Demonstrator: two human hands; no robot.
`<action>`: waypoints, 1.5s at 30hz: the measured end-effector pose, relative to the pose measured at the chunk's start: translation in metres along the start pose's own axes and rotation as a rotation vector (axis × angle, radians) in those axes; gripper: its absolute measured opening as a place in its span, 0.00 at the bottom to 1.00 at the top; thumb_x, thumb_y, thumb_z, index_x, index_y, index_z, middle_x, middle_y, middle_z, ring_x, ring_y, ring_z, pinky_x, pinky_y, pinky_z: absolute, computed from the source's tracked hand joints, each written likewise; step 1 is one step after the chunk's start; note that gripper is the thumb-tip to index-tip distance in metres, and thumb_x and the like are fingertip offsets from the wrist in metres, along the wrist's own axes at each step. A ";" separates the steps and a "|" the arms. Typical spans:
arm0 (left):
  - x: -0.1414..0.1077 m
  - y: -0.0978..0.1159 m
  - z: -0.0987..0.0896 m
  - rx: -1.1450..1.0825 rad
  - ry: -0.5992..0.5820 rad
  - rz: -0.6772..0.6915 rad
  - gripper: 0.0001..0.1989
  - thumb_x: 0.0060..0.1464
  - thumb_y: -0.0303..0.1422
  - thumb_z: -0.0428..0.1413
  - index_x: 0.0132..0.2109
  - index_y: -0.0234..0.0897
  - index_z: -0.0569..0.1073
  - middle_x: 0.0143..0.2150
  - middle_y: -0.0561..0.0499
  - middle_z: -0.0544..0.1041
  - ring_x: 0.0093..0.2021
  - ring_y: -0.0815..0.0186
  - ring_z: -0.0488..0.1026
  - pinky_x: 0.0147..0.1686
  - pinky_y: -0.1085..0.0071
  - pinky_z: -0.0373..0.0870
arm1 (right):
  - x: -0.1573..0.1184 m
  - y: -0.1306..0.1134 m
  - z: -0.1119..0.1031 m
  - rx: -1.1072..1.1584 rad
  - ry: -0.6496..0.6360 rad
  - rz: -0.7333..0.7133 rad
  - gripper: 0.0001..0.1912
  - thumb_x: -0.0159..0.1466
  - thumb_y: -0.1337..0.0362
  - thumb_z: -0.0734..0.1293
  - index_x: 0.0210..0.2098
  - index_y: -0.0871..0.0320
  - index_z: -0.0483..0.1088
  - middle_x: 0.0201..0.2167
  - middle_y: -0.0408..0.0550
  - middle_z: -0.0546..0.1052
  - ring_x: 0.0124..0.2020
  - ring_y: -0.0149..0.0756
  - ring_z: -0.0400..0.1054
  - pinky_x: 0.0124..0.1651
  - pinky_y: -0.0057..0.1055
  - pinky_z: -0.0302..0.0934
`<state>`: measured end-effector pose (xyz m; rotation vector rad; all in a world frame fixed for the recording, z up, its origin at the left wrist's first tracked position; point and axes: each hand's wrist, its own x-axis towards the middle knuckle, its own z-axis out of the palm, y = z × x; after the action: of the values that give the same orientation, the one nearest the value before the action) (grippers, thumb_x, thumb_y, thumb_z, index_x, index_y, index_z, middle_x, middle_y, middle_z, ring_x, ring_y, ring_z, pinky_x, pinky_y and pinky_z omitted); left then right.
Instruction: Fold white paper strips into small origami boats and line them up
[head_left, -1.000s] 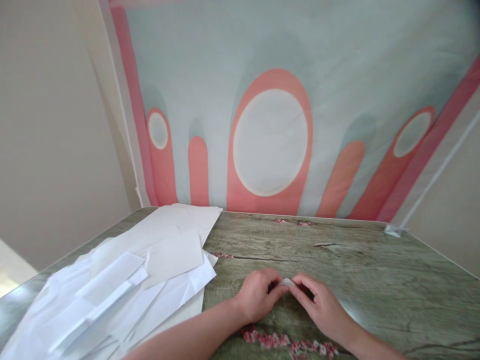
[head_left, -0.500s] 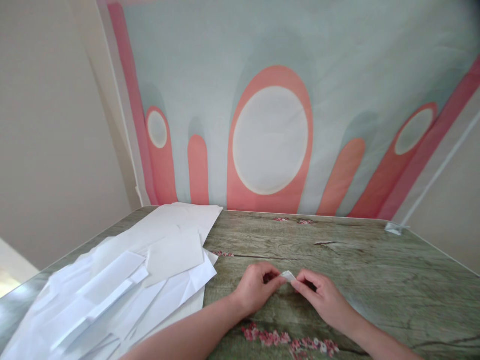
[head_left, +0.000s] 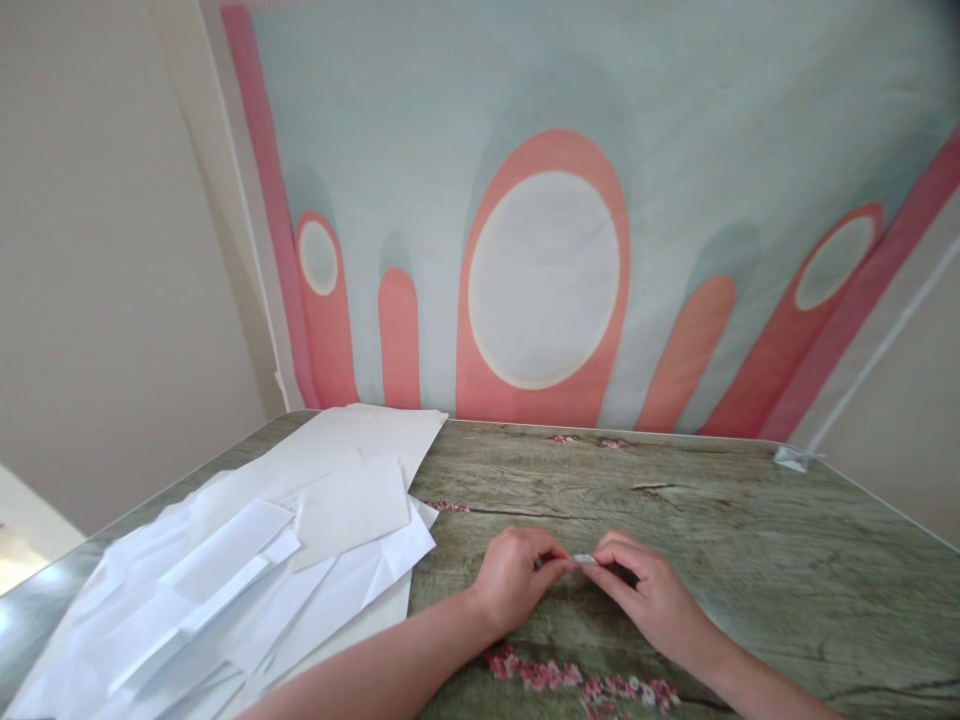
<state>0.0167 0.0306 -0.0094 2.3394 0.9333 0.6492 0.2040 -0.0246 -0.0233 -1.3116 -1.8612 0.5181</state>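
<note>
Between my two hands is a small white piece of folded paper [head_left: 583,560], seen nearly edge-on just above the table. My left hand [head_left: 519,580] pinches its left end between thumb and fingertips. At the other end, my right hand [head_left: 643,585] grips it in the same way, thumb underneath and fingers on top. Most of the paper is covered by my fingertips, so its folds cannot be made out.
A heap of white paper sheets and folded strips [head_left: 352,515] spreads over the left of the wood-patterned table [head_left: 735,540]. A patterned backdrop [head_left: 544,280] rises behind the far edge. Something small and whitish [head_left: 792,459] is at the far right corner.
The piece of paper has tilted and now shows a thinner, flatter side between my fingertips. Both hands have hardly moved, and the view has shifted slightly.
</note>
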 end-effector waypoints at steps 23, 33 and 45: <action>-0.001 -0.004 0.002 0.033 0.058 0.040 0.05 0.52 0.30 0.55 0.36 0.39 0.74 0.36 0.51 0.73 0.37 0.67 0.70 0.38 0.73 0.65 | 0.001 0.000 0.000 -0.109 -0.102 0.008 0.14 0.61 0.54 0.63 0.41 0.55 0.72 0.39 0.49 0.72 0.42 0.41 0.65 0.45 0.36 0.59; -0.001 -0.005 0.003 0.042 0.040 0.030 0.04 0.51 0.31 0.56 0.35 0.39 0.75 0.36 0.51 0.73 0.37 0.66 0.70 0.38 0.73 0.65 | -0.002 0.004 0.003 -0.073 -0.024 -0.022 0.09 0.63 0.60 0.61 0.33 0.55 0.71 0.32 0.47 0.71 0.36 0.37 0.66 0.39 0.33 0.60; -0.002 -0.005 0.004 0.037 -0.010 0.092 0.06 0.54 0.33 0.54 0.37 0.41 0.76 0.35 0.53 0.74 0.37 0.67 0.70 0.38 0.76 0.64 | -0.002 0.004 0.006 -0.103 -0.049 -0.049 0.10 0.65 0.60 0.59 0.33 0.55 0.71 0.30 0.46 0.71 0.34 0.36 0.65 0.38 0.32 0.59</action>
<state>0.0155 0.0311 -0.0153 2.4278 0.8442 0.6616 0.2023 -0.0246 -0.0301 -1.3273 -1.9784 0.4371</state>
